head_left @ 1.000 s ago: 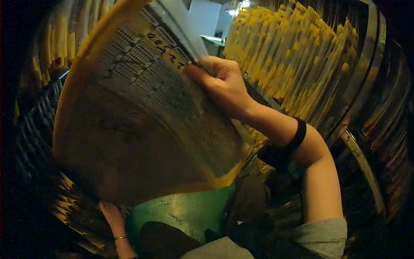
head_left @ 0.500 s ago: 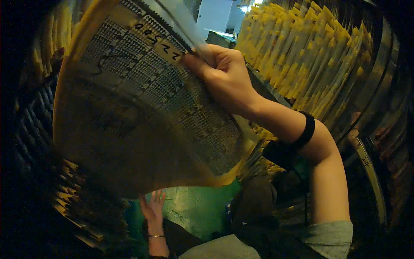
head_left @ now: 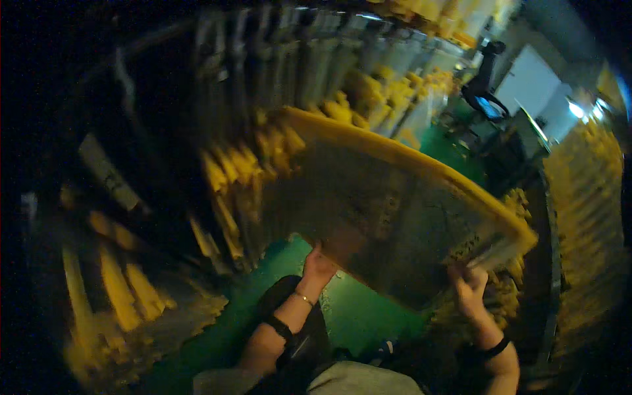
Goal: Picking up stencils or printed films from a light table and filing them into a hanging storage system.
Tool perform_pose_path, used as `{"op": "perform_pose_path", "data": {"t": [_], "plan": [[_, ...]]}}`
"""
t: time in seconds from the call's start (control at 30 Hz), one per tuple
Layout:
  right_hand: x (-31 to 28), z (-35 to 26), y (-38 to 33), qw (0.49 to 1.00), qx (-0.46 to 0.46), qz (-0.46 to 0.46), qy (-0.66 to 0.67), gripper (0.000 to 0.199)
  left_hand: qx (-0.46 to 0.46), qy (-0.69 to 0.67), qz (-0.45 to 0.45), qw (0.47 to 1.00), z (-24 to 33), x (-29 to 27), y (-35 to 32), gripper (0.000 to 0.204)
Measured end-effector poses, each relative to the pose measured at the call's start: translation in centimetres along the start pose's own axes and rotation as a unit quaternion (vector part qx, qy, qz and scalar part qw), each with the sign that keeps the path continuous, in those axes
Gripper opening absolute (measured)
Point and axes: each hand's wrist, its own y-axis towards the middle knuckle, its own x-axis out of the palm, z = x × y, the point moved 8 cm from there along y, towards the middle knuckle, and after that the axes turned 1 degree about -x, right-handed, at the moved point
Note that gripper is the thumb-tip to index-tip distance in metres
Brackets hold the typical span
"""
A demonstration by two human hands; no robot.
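A large flat sheet (head_left: 395,217), dark across its face with yellow edges and faint printed marks, is held up in front of me, tilted down to the right. My right hand (head_left: 471,283) is closed on its lower right edge. At the lower left edge, my left hand (head_left: 318,268) grips it with the thumb showing in front, the other fingers mostly hidden behind. Motion blur softens the marks on the sheet.
Racks of yellow-edged sheets stand at the left (head_left: 125,289), behind, and along the right (head_left: 586,243). Green floor (head_left: 368,316) shows below the sheet. A dark device with a lit screen (head_left: 488,106) and a bench stand at the far right.
My view has turned. The sheet, previously raised close in my right hand, is now lower and farther off. My left hand, earlier open below it, now holds its lower edge.
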Motion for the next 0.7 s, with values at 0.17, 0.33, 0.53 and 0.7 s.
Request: {"op": "perform_pose_path", "data": {"t": [0.17, 0.33, 0.53, 0.7], "plan": [[4.1, 0.3, 0.2, 0.972, -0.113, 0.164, 0.127, 0.017, 0.143, 0.257, 0.044, 0.955, 7.1, 5.0, -0.2, 0.041], [13.3, -1.3, 2.4, 0.973, -0.087, 0.137, 0.166, 0.014, 0.055, -0.014, -0.049, 0.997, 6.8, -0.4, 1.6, 0.042], [18.8, -3.1, 3.7, 0.975, -0.018, -0.045, 0.215, 0.006, 0.045, 0.091, 0.014, 0.995, 3.1, -1.4, 0.3, 0.043], [16.4, -5.4, 4.9, 0.942, -0.068, 0.081, 0.319, 0.01, 0.069, 0.082, 0.037, 0.994, 4.2, 1.6, 0.1, 0.038]]}}
